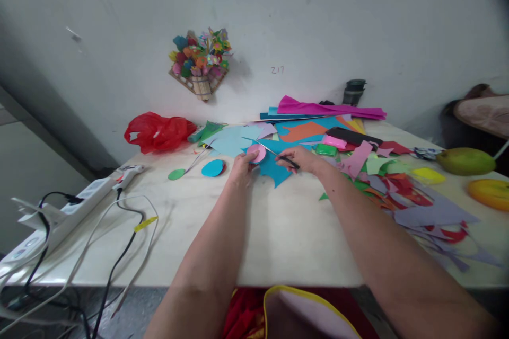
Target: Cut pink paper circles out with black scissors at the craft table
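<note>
My left hand (pixel 242 165) is closed on a pink paper circle (pixel 258 153), which lies against a larger blue sheet of paper (pixel 275 174) with a jagged edge. Black-handled scissors (pixel 289 161) are gripped in my right hand (pixel 300 160). Their thin blades point up and left, past the upper right of the pink circle. To the left of my hands, a blue paper disc (pixel 213 168) rests on the table with a reddish edge showing beneath it. Further left lies a green paper circle (pixel 176 174).
Coloured paper scraps (pixel 421 206) cover the table's right side, near a mango (pixel 465 161) and a dark phone (pixel 353 136). A red plastic bag (pixel 157 132) sits at the back left. A power strip (pixel 79 206) with loose cables occupies the left edge. Rolled magenta paper (pixel 330 108) lies at the back.
</note>
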### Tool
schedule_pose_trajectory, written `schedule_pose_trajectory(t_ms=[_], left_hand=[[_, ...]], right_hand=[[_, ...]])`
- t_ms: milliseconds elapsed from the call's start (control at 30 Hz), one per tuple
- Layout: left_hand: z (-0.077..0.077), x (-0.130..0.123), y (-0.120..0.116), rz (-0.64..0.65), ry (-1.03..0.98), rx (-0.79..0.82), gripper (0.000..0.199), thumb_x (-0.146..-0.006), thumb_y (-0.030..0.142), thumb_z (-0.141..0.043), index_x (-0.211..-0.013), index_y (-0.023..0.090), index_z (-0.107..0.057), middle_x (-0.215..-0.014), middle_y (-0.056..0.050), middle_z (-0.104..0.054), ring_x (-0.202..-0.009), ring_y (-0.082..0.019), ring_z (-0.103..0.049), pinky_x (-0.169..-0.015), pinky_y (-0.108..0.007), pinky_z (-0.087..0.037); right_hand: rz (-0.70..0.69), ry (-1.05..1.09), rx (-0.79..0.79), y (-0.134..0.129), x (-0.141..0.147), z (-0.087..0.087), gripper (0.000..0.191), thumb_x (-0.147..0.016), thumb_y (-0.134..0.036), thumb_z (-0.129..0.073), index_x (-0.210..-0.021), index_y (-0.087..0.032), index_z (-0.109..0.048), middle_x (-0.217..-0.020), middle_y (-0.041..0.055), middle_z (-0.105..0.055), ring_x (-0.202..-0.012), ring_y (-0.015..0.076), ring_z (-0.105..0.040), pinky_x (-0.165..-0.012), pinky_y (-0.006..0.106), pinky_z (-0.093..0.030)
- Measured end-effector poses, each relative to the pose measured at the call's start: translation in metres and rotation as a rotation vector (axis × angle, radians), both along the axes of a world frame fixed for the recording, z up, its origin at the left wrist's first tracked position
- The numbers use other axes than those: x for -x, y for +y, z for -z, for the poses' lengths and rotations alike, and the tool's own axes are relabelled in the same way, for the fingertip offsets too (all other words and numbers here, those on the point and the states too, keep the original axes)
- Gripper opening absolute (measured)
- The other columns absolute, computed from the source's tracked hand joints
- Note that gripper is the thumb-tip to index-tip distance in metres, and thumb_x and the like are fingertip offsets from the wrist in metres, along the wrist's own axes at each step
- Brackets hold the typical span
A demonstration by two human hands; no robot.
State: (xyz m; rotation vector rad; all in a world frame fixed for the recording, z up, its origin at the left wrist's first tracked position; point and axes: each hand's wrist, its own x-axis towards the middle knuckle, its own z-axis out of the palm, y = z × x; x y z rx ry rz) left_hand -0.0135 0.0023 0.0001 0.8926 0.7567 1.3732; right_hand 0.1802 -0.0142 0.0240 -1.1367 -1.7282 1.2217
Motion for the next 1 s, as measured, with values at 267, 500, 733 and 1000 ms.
schedule_pose_trajectory(t_ms=[267, 500, 733, 1000], left_hand=[[0.002, 0.002, 0.005, 0.02, 0.016, 0.014, 0.024, -0.051, 0.024, -0.078, -0.066, 0.013, -0.064, -0.065, -0.005, -0.066, -0.059, -0.016, -0.06, -0.062, -0.03, -0.049], [0.002, 0.003, 0.005, 0.031, 0.019, 0.032, 0.023, -0.051, 0.023, -0.078, -0.066, 0.014, -0.064, -0.066, -0.006, -0.067, -0.059, -0.017, -0.061, -0.062, -0.03, -0.049], [-0.001, 0.002, 0.002, 0.058, 0.021, 0.048, 0.024, -0.051, 0.021, -0.077, -0.07, 0.014, -0.063, -0.069, -0.005, -0.067, -0.063, -0.017, -0.062, -0.065, -0.029, -0.048], [-0.003, 0.002, -0.001, 0.046, 0.055, 0.048, 0.027, -0.052, 0.021, -0.079, -0.063, 0.016, -0.055, -0.06, -0.001, -0.06, -0.056, -0.013, -0.055, -0.058, -0.028, -0.042]], right_hand=[[-0.01, 0.037, 0.044, -0.005, 0.0, -0.007, 0.006, -0.069, -0.018, -0.065, -0.071, -0.013, -0.065, -0.045, -0.0032, -0.05, -0.04, 0.0079, -0.044, -0.036, 0.019, -0.032], [-0.023, 0.03, 0.028, -0.004, -0.003, -0.005, 0.007, -0.068, -0.019, -0.066, -0.072, -0.012, -0.066, -0.046, -0.0023, -0.051, -0.042, 0.0085, -0.046, -0.037, 0.019, -0.033], [-0.048, 0.022, 0.051, -0.002, -0.007, -0.004, 0.014, -0.07, -0.026, -0.066, -0.075, -0.013, -0.065, -0.046, -0.0024, -0.052, -0.041, 0.0084, -0.047, -0.036, 0.019, -0.034], [-0.039, -0.101, 0.018, -0.009, -0.002, -0.011, 0.019, -0.068, -0.029, -0.071, -0.075, -0.013, -0.064, -0.051, 0.0, -0.059, -0.037, 0.008, -0.048, -0.038, 0.021, -0.038]])
